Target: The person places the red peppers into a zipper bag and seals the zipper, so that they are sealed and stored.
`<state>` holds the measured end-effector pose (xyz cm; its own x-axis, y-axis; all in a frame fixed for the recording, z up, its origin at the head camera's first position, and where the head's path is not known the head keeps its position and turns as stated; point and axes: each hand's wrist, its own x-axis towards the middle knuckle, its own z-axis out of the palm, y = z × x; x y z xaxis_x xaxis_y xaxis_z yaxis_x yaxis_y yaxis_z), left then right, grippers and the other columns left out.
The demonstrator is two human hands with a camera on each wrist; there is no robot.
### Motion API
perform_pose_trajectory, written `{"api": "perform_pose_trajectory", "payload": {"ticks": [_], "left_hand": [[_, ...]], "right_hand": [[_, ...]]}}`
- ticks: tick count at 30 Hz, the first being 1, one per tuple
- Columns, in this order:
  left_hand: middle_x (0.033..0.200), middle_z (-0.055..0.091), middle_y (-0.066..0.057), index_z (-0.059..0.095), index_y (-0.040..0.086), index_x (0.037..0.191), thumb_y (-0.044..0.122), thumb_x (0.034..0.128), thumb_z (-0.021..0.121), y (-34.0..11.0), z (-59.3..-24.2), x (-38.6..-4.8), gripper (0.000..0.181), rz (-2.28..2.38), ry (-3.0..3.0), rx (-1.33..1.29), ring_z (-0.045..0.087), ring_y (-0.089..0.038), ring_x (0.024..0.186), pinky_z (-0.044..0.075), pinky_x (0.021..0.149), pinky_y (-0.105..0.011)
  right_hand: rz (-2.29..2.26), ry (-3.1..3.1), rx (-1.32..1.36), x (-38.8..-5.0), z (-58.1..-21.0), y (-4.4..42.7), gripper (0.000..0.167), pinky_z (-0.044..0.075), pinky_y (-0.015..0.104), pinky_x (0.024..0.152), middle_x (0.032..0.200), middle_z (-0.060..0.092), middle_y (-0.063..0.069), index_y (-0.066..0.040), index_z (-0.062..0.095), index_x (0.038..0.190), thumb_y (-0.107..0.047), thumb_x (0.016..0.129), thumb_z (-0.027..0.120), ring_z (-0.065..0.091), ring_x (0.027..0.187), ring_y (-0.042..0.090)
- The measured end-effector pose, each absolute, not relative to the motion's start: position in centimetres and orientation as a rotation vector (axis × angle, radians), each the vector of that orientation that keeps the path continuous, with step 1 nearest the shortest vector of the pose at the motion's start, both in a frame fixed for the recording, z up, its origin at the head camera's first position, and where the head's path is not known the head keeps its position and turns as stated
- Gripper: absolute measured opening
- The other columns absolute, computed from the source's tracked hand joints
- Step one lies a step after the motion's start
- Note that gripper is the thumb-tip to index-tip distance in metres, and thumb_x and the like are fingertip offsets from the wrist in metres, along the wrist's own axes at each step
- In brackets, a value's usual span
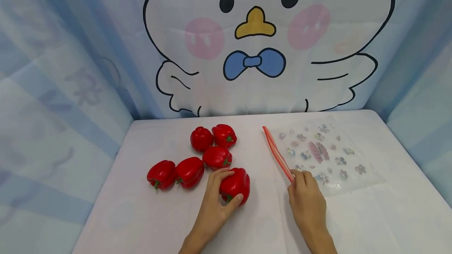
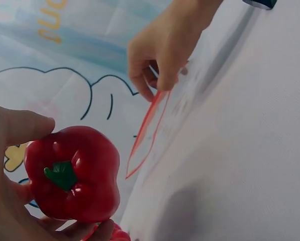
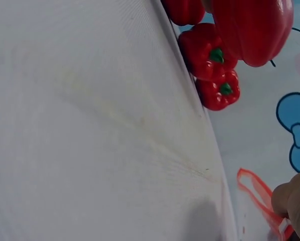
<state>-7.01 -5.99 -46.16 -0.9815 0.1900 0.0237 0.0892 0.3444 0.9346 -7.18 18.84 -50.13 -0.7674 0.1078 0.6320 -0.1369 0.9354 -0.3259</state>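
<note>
The left hand [image 1: 216, 199] grips a glossy red bell pepper [image 1: 236, 183]; right of it, the right hand [image 1: 306, 197] pinches a clear, orange-rimmed plastic bag [image 1: 333, 162]. Only the left wrist view shows yellow lettering [image 2: 50, 37], cropped.

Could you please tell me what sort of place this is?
Probably a small indoor space set up for filming, though the room beyond is hidden. A cartoon curtain hangs right behind the white table, pale blue cloth hangs on both sides, and several red peppers lie on the table.
</note>
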Motion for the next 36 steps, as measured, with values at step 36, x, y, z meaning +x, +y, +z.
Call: {"api": "perform_pose_trajectory", "payload": {"ticks": [36], "left_hand": [[0.149, 0.048, -0.006, 0.053, 0.021, 0.145, 0.03, 0.0933, 0.071, 0.9, -46.5, -14.7, 0.055, 1.983, 2.109, 0.318, 0.046, -0.027, 0.136, 0.057, 0.102, -0.048]], "right_hand": [[0.51, -2.304, 0.017, -7.2, -49.6, 18.8, 0.021, 0.059, 0.048, 0.067, 0.091, 0.063, 0.018, 0.006, 0.072, 0.107, 0.008, 0.086, 0.067, 0.063, 0.079, 0.033]]}}
